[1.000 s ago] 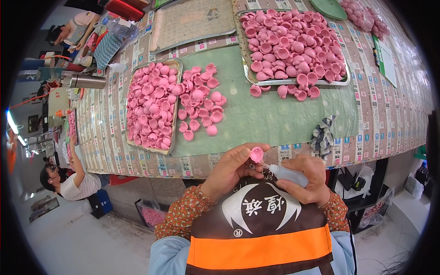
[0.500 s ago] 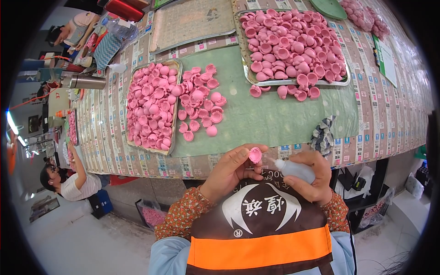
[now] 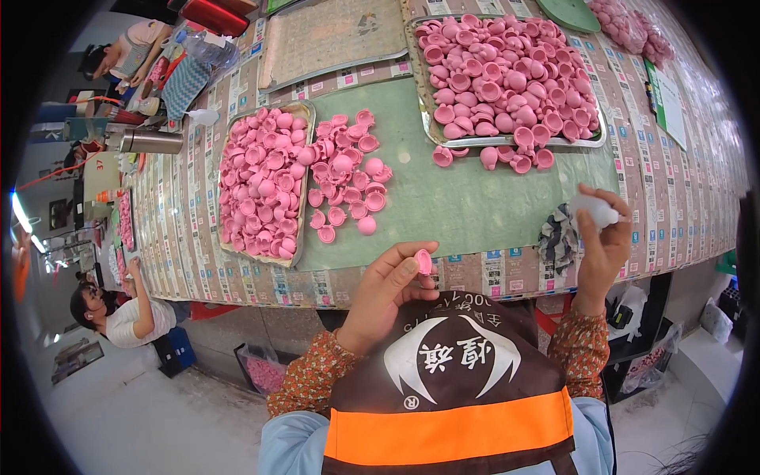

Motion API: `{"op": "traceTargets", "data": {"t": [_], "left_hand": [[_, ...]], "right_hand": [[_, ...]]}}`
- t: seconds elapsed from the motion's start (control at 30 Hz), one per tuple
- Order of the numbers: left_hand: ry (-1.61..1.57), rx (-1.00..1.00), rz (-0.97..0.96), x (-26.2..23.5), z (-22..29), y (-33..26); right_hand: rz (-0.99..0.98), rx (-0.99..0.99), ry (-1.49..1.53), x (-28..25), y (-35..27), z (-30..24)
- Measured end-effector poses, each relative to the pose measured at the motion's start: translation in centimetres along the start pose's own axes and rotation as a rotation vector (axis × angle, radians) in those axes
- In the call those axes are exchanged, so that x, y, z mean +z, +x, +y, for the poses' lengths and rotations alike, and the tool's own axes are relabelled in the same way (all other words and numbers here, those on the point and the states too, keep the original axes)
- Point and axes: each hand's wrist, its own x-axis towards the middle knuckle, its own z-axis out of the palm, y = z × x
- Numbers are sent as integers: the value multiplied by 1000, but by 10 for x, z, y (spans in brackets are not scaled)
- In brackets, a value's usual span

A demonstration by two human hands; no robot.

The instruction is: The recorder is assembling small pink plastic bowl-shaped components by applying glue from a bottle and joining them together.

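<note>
- A long worktable (image 3: 697, 198) spans the view — its top covered in printed paper strips, a green mat (image 3: 475, 198) laid over the middle;
- pale concrete floor (image 3: 134, 412) below;
- a bright light (image 3: 20, 222) glares at the far left edge.

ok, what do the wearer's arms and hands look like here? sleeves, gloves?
No gloves: left hand and right hand are bare, with no rings or watch visible. Both forearms wear long sleeves in an orange-brown fabric with a small floral print, left sleeve and right sleeve ending at the wrists.
</note>
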Motion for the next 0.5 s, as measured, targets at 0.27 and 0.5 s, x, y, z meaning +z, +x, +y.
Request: {"op": "traceTargets", "data": {"t": [0.27, 0.5], "left_hand": [[-176, -21, -124, -3, 0, 1], [-224, -40, -197, -3, 0, 3]], "right_hand": [[188, -56, -307, -42, 29, 43], [179, 36, -268, -47, 33, 53]]}}
